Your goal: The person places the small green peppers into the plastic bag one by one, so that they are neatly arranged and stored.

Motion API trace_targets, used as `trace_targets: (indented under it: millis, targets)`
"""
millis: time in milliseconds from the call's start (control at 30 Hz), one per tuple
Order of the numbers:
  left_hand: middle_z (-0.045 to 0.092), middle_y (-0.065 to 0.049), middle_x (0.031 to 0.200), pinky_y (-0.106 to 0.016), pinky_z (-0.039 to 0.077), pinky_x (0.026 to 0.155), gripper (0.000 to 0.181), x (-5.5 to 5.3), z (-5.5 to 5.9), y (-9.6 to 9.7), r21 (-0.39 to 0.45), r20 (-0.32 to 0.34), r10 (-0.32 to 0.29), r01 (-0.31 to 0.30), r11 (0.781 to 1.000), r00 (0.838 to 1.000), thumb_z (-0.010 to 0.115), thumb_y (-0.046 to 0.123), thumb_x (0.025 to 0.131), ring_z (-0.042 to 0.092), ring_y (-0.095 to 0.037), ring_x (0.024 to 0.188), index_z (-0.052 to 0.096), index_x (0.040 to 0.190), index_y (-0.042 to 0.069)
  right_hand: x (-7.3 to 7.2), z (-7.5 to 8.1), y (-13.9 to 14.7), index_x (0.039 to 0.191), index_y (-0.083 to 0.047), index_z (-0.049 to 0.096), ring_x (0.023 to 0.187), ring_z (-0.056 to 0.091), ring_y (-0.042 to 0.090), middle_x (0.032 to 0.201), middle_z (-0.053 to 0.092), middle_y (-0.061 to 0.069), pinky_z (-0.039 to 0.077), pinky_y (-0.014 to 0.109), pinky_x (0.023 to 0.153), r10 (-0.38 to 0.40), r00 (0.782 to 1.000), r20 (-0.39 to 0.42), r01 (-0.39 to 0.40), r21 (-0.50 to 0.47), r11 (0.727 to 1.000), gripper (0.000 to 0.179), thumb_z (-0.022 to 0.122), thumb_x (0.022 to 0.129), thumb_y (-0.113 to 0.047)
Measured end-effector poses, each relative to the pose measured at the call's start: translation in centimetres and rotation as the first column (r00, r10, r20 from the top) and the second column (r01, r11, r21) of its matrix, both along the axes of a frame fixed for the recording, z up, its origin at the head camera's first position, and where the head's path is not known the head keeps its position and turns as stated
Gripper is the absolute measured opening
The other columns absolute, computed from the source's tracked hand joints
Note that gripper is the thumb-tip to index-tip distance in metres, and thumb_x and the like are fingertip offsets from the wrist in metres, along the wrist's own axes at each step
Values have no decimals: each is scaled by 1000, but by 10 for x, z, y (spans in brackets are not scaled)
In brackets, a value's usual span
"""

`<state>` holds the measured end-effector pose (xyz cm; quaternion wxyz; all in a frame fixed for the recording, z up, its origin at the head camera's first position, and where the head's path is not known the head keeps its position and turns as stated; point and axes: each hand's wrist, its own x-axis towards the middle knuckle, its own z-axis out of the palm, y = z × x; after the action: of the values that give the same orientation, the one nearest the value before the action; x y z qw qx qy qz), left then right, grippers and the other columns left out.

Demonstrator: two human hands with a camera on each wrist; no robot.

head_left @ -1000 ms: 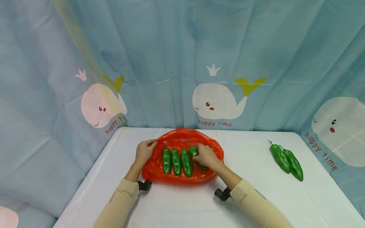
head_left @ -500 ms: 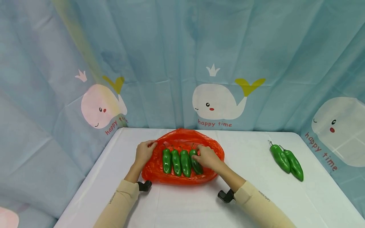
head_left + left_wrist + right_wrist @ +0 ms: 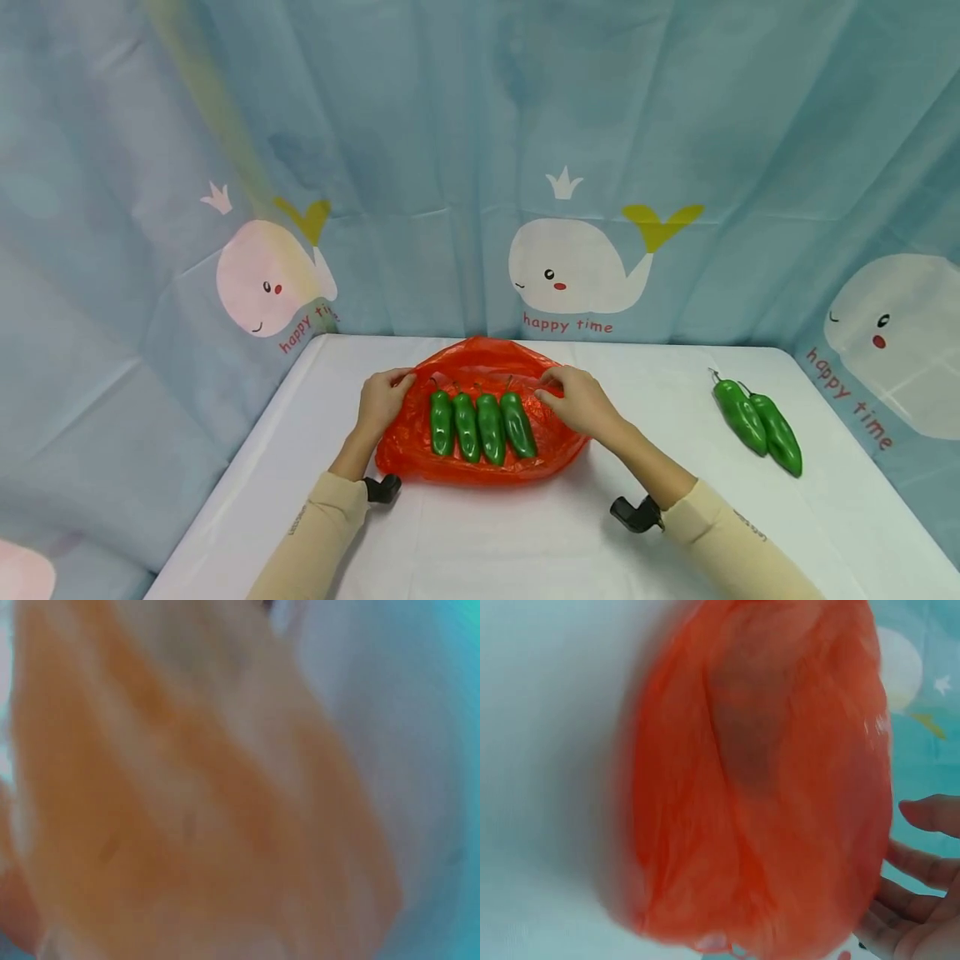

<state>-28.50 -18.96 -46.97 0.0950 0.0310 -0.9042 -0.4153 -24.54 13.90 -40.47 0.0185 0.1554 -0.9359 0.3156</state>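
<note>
A red plastic bag (image 3: 480, 354) lies spread open on the white table, its rim folded round like a shallow bowl. Inside it, several green peppers (image 3: 491, 429) lie side by side with their stems pointing away from me. My left hand (image 3: 381, 404) pinches the bag's left rim between thumb and fingers. At the right rim, my right hand (image 3: 585, 404) hovers with thumb and fingers apart, beside the rightmost pepper (image 3: 517, 425) and holding nothing. In the right wrist view, that hand's relaxed fingers appear beside the red plastic (image 3: 780, 810). The left wrist view is a blurred close-up.
Two more green peppers (image 3: 757, 421) lie touching on the right side of the white table (image 3: 480, 542). A blue curtain (image 3: 420, 167) printed with whales hangs behind the table and along its sides.
My right hand has let go of the rightmost pepper, which now lies straighter beside the others, and has moved right to the bag's rim. My left hand has stayed at the left rim.
</note>
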Motion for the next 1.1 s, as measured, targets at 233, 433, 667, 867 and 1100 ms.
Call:
trace_targets:
  millis: [233, 433, 667, 867, 1100]
  targets:
    - [71, -17, 116, -49, 53, 96, 32, -1, 1, 6, 17, -21, 2, -2, 1000, 1000, 60, 25, 97, 64, -34, 108, 70, 117, 3, -7, 7, 29, 110, 0, 68, 101, 61, 32, 110, 67, 17, 56, 48, 87, -61, 997, -38, 62, 14, 998, 27, 66, 91, -19]
    - [71, -16, 116, -49, 52, 97, 32, -2, -2, 5, 14, -25, 2, -2, 1000, 1000, 60, 26, 97, 64, -34, 109, 71, 117, 4, -12, 10, 57, 111, 1, 67, 107, 60, 39, 114, 66, 22, 54, 53, 89, -99, 993, -56, 101, 25, 995, 28, 63, 93, -20]
    - [71, -16, 117, -48, 53, 97, 32, -2, -2, 2, 20, -20, -1, 1, 1000, 1000, 60, 26, 97, 64, -34, 110, 70, 118, 4, -18, 18, 86, 112, 5, 65, 109, 57, 43, 114, 64, 26, 51, 56, 90, -145, 986, -85, 147, 25, 989, 31, 61, 95, -21]
    - [70, -16, 117, -47, 54, 96, 32, -1, 0, 1, 21, -5, 0, 0, 1000, 1000, 59, 26, 97, 64, -33, 108, 70, 119, 5, -21, 29, 109, 115, 6, 63, 111, 54, 45, 117, 61, 29, 49, 58, 89, -188, 979, -77, 190, 24, 981, 35, 59, 96, -23]
    - [70, -16, 119, -47, 54, 96, 33, 0, -1, 0, 28, 7, 1, -1, 1000, 1000, 59, 26, 98, 64, -33, 109, 69, 120, 5, -23, 32, 124, 117, 6, 61, 110, 54, 45, 118, 61, 29, 48, 57, 86, -201, 977, -69, 203, 37, 978, 38, 58, 97, -25]
